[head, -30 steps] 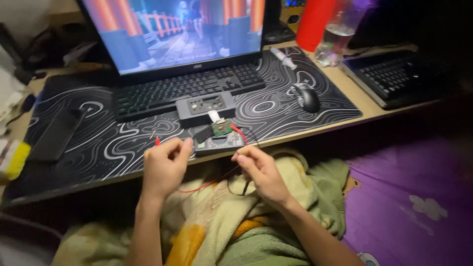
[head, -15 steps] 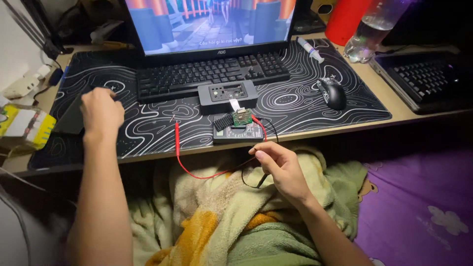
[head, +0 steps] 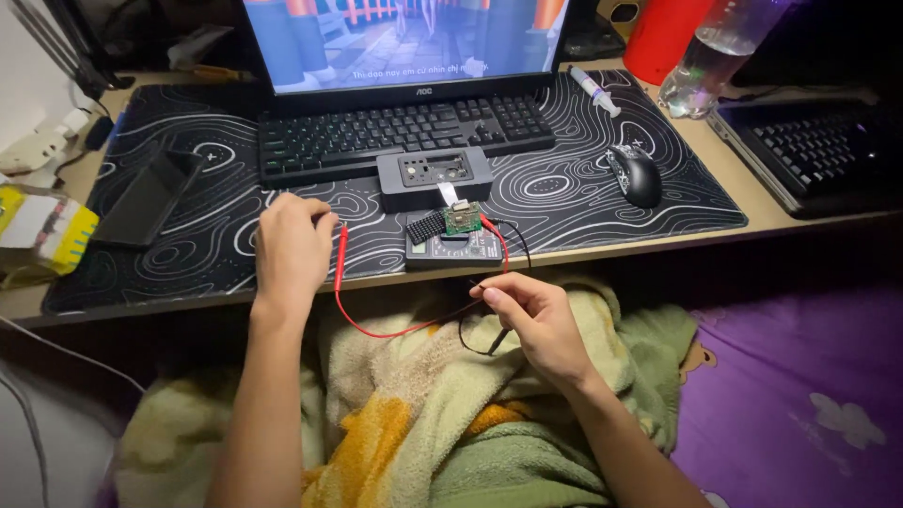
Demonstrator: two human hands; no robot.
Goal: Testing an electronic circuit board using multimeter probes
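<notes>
My left hand (head: 290, 252) rests on the patterned desk mat (head: 602, 188), fingers curled around a red test probe (head: 340, 259). The probe's red lead (head: 395, 329) loops down over the blanket and up to a dark multimeter (head: 453, 250) at the desk's front edge. A small green circuit board (head: 462, 218) lies on the meter, joined by a ribbon to a grey box (head: 435, 177). Below the desk edge, my right hand (head: 536, 322) pinches the black probe (head: 499, 341) and its lead.
A black keyboard (head: 404, 132) and a lit monitor (head: 404, 42) stand behind the grey box. A black mouse (head: 635, 174) lies to the right and a dark phone (head: 146, 198) to the left. At the back right are a red cylinder (head: 663, 38), a clear bottle (head: 705, 66) and a second keyboard (head: 818, 150). A blanket (head: 423, 423) covers my lap.
My left hand reached out to the far left of the mat, then came back right and now holds the red probe. My right hand stayed below the desk edge.
</notes>
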